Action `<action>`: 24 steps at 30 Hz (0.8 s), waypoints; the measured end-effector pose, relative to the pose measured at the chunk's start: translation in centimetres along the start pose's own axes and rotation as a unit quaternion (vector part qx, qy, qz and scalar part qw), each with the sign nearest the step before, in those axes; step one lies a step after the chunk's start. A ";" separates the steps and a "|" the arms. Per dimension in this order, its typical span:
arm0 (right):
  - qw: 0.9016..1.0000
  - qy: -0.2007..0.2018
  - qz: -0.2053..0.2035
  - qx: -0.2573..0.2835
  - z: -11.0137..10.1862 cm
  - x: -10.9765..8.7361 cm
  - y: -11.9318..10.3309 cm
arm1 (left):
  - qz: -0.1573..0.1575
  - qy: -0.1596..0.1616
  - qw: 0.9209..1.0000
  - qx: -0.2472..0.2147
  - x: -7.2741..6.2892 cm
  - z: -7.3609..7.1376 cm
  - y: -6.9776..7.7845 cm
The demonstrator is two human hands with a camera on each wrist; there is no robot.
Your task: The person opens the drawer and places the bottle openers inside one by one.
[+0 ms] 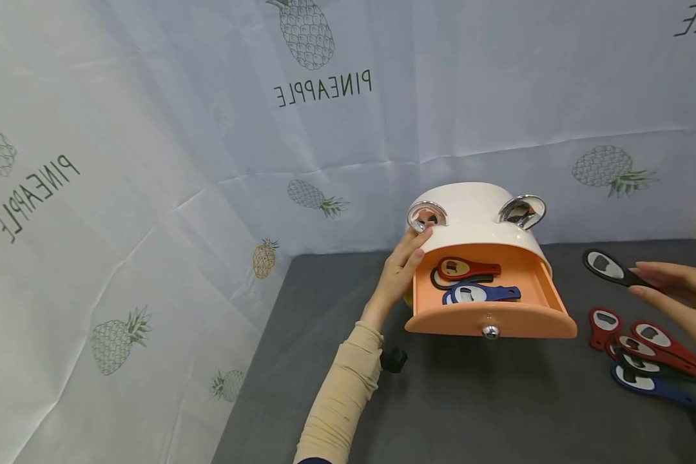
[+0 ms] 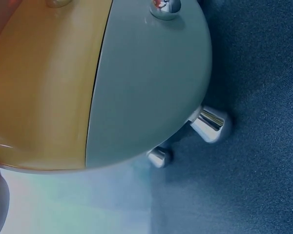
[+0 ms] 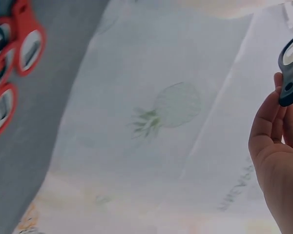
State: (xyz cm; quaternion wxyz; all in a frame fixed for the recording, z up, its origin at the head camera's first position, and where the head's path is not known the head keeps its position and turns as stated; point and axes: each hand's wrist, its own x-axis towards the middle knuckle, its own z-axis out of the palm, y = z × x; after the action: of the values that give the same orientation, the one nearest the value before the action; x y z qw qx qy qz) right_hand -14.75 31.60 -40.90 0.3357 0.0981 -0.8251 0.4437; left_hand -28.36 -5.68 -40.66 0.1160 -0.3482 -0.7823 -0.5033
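Observation:
My right hand pinches a black bottle opener by its handle end, right of the white cabinet. In the right wrist view the same bottle opener sits at the fingertips. The cabinet has shiny ear-like knobs on top, and its orange drawer is pulled out. Inside lie a red bottle opener, a black one partly hidden beneath it, and blue bottle openers overlapping each other. My left hand rests on the cabinet's left side, fingers extended close below the left ear.
Several red, black and blue bottle openers lie in an overlapping pile on the grey table, right of the drawer. Yellow and grey-green drawer fronts show below, above silver feet. A pineapple-print cloth hangs behind.

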 end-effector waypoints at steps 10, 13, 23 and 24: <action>0.996 -0.075 0.037 -0.021 1.4 1.1 -4.3 | 0.006 0.001 1.000 -0.005 0.0 -0.1 0.0; 0.994 -0.090 0.050 -0.040 1.9 1.4 -5.1 | 0.007 -0.002 1.000 -0.008 0.0 -0.1 0.0; 0.988 -0.143 0.035 -0.054 3.5 2.1 -6.9 | -0.005 -0.011 1.000 -0.010 -0.3 -0.7 2.3; 0.987 -0.150 0.031 -0.055 3.7 2.2 -7.0 | -0.006 -0.012 1.000 -0.010 -0.4 -0.9 2.8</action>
State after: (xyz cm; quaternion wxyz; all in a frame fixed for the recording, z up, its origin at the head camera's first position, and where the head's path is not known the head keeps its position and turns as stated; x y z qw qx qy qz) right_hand -14.89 24.86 -36.26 0.1989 0.1194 -0.8918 0.3885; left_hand -26.33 -5.89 -38.46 0.1000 -0.3512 -0.7804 -0.5076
